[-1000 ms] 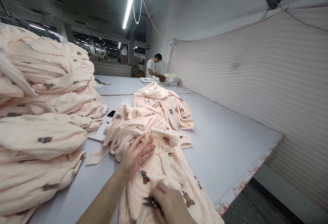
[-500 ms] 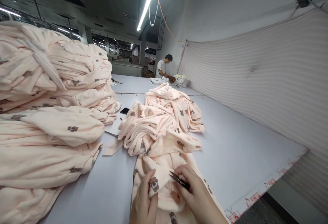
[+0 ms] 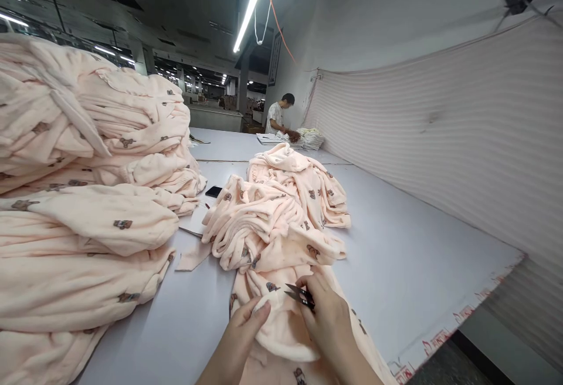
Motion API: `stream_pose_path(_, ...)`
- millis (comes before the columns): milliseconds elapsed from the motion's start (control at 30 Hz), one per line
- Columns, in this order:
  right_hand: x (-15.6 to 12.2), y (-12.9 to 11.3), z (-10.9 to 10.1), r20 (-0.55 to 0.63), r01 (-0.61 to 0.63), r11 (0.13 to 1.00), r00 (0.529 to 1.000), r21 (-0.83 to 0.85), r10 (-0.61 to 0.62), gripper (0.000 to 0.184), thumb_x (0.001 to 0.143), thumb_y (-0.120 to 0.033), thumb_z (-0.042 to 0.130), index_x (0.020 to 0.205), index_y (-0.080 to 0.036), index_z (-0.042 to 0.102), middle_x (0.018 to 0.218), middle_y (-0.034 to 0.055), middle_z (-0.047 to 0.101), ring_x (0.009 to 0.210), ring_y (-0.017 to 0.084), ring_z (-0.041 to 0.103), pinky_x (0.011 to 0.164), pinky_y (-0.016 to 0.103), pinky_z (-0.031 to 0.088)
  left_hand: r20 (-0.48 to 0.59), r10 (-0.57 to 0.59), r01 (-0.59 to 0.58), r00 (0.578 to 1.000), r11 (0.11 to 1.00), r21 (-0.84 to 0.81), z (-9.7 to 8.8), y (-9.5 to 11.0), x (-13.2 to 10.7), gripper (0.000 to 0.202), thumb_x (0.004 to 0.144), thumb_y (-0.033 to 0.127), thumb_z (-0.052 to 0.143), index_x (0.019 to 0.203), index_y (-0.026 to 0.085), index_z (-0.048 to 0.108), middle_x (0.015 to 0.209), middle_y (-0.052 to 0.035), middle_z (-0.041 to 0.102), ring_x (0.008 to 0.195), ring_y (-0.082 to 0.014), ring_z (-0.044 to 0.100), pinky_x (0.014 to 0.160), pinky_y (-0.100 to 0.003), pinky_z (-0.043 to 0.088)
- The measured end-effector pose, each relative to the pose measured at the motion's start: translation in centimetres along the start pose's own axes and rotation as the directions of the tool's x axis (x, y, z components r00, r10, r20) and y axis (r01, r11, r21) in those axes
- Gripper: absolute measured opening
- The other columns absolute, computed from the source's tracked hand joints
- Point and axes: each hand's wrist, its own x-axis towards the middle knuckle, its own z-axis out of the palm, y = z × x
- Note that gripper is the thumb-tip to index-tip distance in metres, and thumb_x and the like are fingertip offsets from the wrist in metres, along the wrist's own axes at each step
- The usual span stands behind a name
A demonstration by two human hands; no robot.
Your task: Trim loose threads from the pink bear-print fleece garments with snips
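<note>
A peach fleece garment (image 3: 281,329) printed with small brown bears lies on the white table (image 3: 396,267) right in front of me. My left hand (image 3: 246,326) pinches a fold of it near its top edge. My right hand (image 3: 328,320) holds small dark thread snips (image 3: 299,295) with the blades pointing left at that fold, close to my left fingers. Behind the garment sits a loose heap of the same fleece pieces (image 3: 277,209).
A tall stack of folded peach garments (image 3: 83,197) fills the left side. A black phone (image 3: 213,191) and a fabric scrap (image 3: 193,256) lie between stack and heap. A striped curtain (image 3: 440,138) bounds the right. A person (image 3: 279,116) works at the far table end.
My left hand left the heap, came back to the near garment and pinched a fold. My right hand brought the snips up onto that fold. The camera view shifted left.
</note>
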Motion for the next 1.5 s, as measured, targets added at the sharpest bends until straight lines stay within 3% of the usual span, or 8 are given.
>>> stream_pose_path(133,0.4,-0.4,-0.8,0.038,-0.049,0.991,0.998,0.121,0.045,0.013,0.077,-0.011,0.052,0.083,-0.022,0.054,0.078,-0.0018,0.062,0.068,0.016,0.057,0.06,0.024,0.04,0.011,-0.092,0.091,0.996,0.952,-0.293,0.4,1.1,0.1,0.029,0.079,0.039,0.064,0.097,0.017,0.072,0.1,-0.0081,0.074,0.107,-0.0291,0.061,0.094,-0.038,0.046)
stream_pose_path(200,0.0,-0.8,-1.5,0.096,0.006,0.979,0.995,0.202,-0.026,0.011,0.082,-0.019,0.055,0.091,-0.024,0.058,0.086,-0.0013,0.063,0.075,0.016,0.06,0.064,0.024,0.043,0.044,-0.109,0.118,0.993,0.929,-0.352,0.6,1.3,0.2,0.027,0.081,0.036,0.063,0.096,0.017,0.073,0.101,-0.0079,0.074,0.109,-0.0285,0.061,0.096,-0.038,0.046)
stream_pose_path(300,-0.7,-1.3,-2.1,0.085,0.117,0.982,0.988,0.148,-0.13,0.024,0.087,-0.024,0.052,0.109,-0.028,0.06,0.096,0.0018,0.064,0.084,0.02,0.063,0.07,0.028,0.045,0.089,-0.112,0.138,0.99,0.906,-0.4,0.8,1.4,0.3,0.028,0.082,0.035,0.062,0.102,0.017,0.072,0.105,-0.0075,0.073,0.113,-0.0282,0.059,0.099,-0.038,0.045)
stream_pose_path(400,-0.9,-1.3,-2.1,0.053,0.085,0.99,0.994,0.114,-0.092,0.022,0.091,-0.026,0.047,0.104,-0.027,0.065,0.091,0.0028,0.066,0.079,0.02,0.064,0.068,0.028,0.045,0.101,-0.111,0.143,0.989,0.905,-0.402,1.0,1.5,0.5,0.032,0.083,0.037,0.061,0.108,0.018,0.07,0.11,-0.0073,0.072,0.115,-0.0285,0.059,0.101,-0.039,0.044)
stream_pose_path(800,1.0,0.7,-4.5,0.181,-0.035,0.883,0.982,0.468,-0.057,0.017,0.087,-0.027,0.059,0.1,-0.025,0.07,0.096,0.0023,0.069,0.091,0.019,0.063,0.078,0.028,0.047,0.252,-0.1,0.176,0.963,0.937,-0.301,0.9,1.9,0.3,0.041,0.086,0.043,0.057,0.122,0.023,0.061,0.129,-0.0066,0.062,0.126,-0.0265,0.049,0.107,-0.04,0.038)
stream_pose_path(1000,-0.1,-0.1,-3.4,0.105,0.084,0.97,0.988,0.229,-0.111,0.017,0.089,-0.025,0.055,0.102,-0.026,0.067,0.093,0.0019,0.066,0.084,0.018,0.062,0.072,0.026,0.045,0.242,-0.083,0.165,0.967,0.925,-0.342,0.8,0.9,1.1,0.037,0.085,0.03,0.061,0.122,0.027,0.061,0.127,-0.0042,0.063,0.123,-0.0232,0.052,0.106,-0.035,0.039)
stream_pose_path(1267,-0.3,0.2,-2.9,0.08,0.12,0.981,0.988,0.151,-0.133,0.018,0.088,-0.024,0.055,0.103,-0.026,0.065,0.096,0.0028,0.066,0.084,0.019,0.062,0.073,0.028,0.046,0.288,-0.052,0.156,0.956,0.922,-0.353,0.5,0.6,1.7,0.035,0.088,0.021,0.057,0.123,0.025,0.06,0.125,-0.0041,0.064,0.126,-0.0222,0.048,0.103,-0.034,0.042)
stream_pose_path(1500,0.6,0.9,-2.9,0.056,0.063,0.947,0.995,0.316,-0.084,0.02,0.086,-0.025,0.057,0.103,-0.024,0.068,0.094,0.004,0.067,0.084,0.018,0.063,0.074,0.027,0.047,0.24,-0.108,0.198,0.965,0.899,-0.391,1.3,0.9,3.4,0.033,0.083,0.017,0.062,0.116,0.024,0.064,0.114,-0.0033,0.07,0.114,-0.0213,0.058,0.088,-0.027,0.052)
